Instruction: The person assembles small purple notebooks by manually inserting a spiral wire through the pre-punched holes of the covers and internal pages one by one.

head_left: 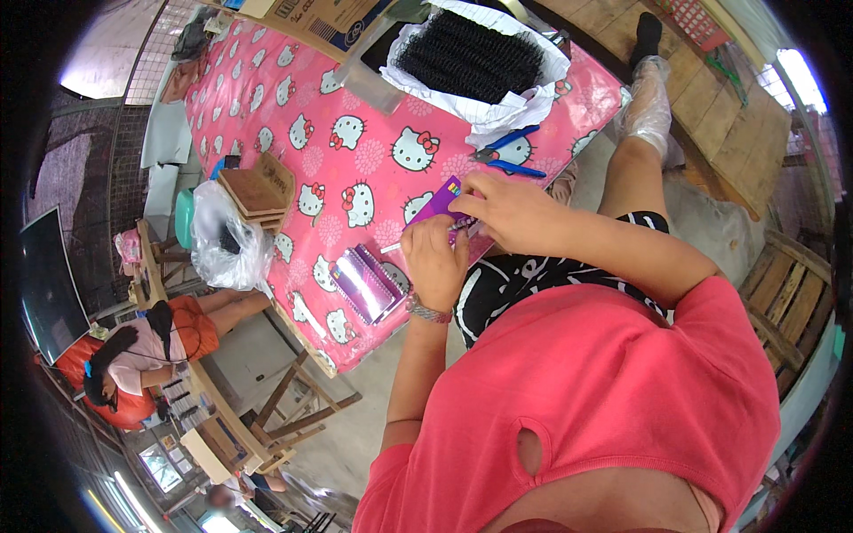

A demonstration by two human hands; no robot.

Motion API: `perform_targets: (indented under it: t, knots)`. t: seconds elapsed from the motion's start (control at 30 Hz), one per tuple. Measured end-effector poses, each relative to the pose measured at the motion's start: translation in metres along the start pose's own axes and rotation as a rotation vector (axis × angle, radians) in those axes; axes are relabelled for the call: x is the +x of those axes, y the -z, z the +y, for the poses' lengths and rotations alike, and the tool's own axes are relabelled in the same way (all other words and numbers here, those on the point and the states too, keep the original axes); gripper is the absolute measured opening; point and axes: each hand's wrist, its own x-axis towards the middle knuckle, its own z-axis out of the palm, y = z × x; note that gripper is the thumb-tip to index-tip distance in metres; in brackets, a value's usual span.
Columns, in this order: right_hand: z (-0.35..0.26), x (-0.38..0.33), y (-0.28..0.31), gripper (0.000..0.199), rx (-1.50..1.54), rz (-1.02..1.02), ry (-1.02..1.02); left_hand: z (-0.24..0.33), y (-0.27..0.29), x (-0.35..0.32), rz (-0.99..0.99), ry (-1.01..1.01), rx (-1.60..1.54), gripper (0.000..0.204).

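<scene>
Both hands meet at the near edge of the tabletop (373,169), which is covered in a pink cartoon-cat cloth. The left hand (435,266), a metal watch on its wrist, and the right hand (511,211) together have a grip on a purple card (437,202), fingers pinching something small at its lower edge. Blue-handled pliers (505,151) lie just beyond the right hand. A stack of shiny purple packets (364,282) sits beside the left hand. Farther back, a white bag holds curly black hair (469,55). Another person in an orange skirt sits well apart at the left.

A pink cat-print table (355,169) bears blue pliers (502,153) and purple packets (364,282).
</scene>
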Motion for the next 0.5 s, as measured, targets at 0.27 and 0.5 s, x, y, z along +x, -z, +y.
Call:
perform_targets:
  t: [0.27,0.5]
  knots:
    - [0.002,0.008,0.010,0.026,-0.002,-0.419,-0.263,0.003,0.008,0.004,-0.053,0.064,-0.029,0.027]
    - [0.007,0.003,-0.007,0.030,0.097,-0.162,-0.088,-0.001,0.007,0.002,-0.083,0.093,-0.070,0.025]
